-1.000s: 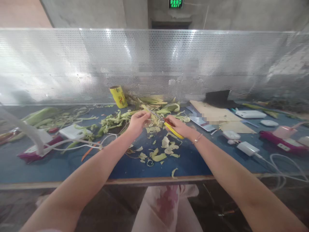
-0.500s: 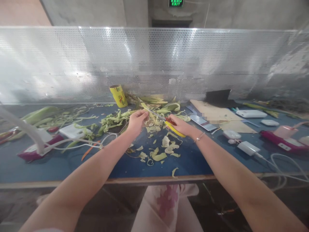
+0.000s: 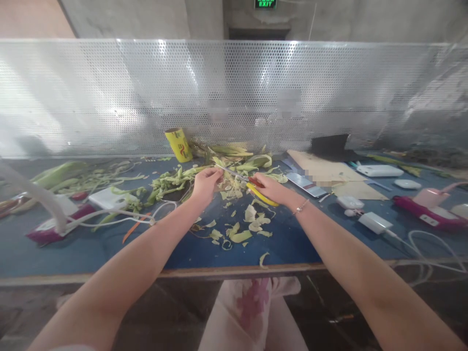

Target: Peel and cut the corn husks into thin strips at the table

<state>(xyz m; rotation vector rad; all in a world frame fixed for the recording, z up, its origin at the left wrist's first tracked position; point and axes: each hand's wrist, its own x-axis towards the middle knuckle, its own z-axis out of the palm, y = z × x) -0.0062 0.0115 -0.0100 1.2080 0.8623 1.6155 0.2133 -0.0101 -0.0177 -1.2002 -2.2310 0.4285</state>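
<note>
My right hand point(image 3: 269, 188) is closed round the red and yellow handles of a pair of scissors point(image 3: 260, 194). Their metal blades point left toward my left hand point(image 3: 207, 183), whose fingers are pinched on a pale green plant strip point(image 3: 218, 161). The strip's tip stands up above the fingertips, by the blade ends; whether the blades touch it I cannot tell. Below and between both hands lie pale cut scraps point(image 3: 239, 237) on the blue tabletop point(image 3: 215, 258). A heap of twisted green pieces point(image 3: 171, 184) is just left of my left hand.
A yellow cardboard tube point(image 3: 179, 145) leans near the perforated metal screen point(image 3: 146, 97). To the right are a phone point(image 3: 305, 184), cardboard point(image 3: 321, 168), a white charger point(image 3: 375, 223) and a magenta power strip point(image 3: 427, 214). At left, white cables cross another power strip point(image 3: 47, 231) beside long green stalks point(image 3: 60, 173).
The green strip at my left fingertips shows shorter and lower. My right hand and the scissors have shifted very slightly left; the view itself has moved a little.
</note>
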